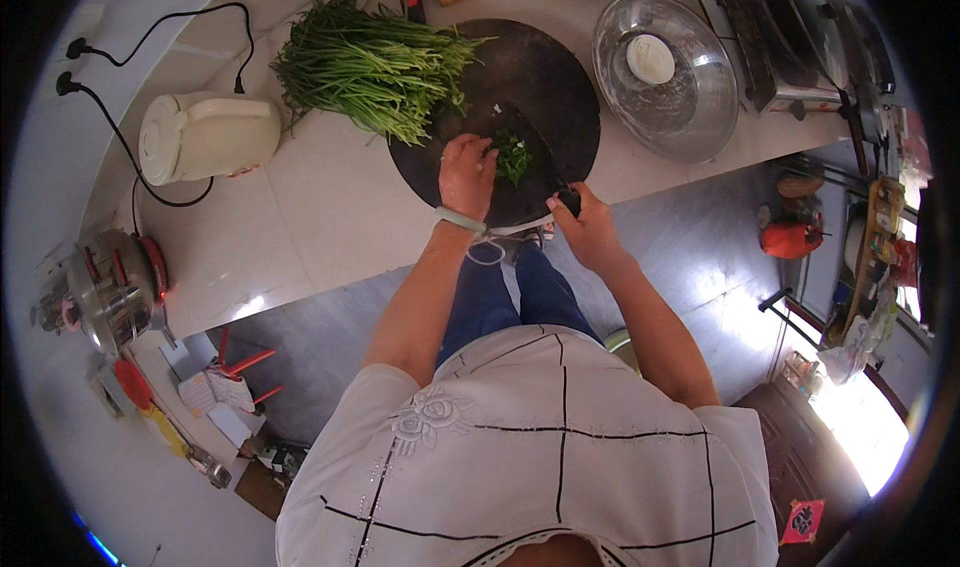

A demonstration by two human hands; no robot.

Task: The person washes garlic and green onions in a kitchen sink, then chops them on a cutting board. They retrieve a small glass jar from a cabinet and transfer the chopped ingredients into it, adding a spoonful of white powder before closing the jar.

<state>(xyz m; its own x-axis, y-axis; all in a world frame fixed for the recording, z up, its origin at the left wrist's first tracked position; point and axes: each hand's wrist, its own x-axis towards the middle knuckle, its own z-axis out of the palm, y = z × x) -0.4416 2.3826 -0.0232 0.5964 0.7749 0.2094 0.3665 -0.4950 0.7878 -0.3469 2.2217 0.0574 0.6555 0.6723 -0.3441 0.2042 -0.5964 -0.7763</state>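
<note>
My right hand (592, 226) grips the black handle of a kitchen knife (568, 199). Its dark blade slants up and left over a round dark chopping board (540, 64), on the right side of a small heap of chopped greens (513, 160). On the heap's left side is my left hand (466, 166), fingers bent, fingertips at the edge of the greens; whether they pinch any is hidden. A pale bangle (461, 219) circles my left wrist. A large bundle of long green chives (375, 72) lies across the board's upper left edge and onto the counter.
Right of the board stands a metal basin (701, 109) holding a white round container (650, 59). Beyond it is a gas stove (795, 94) with a pan. A cream electric kettle (210, 136) and black cords occupy the counter's left (277, 222). A metal pot (112, 289) sits farther left.
</note>
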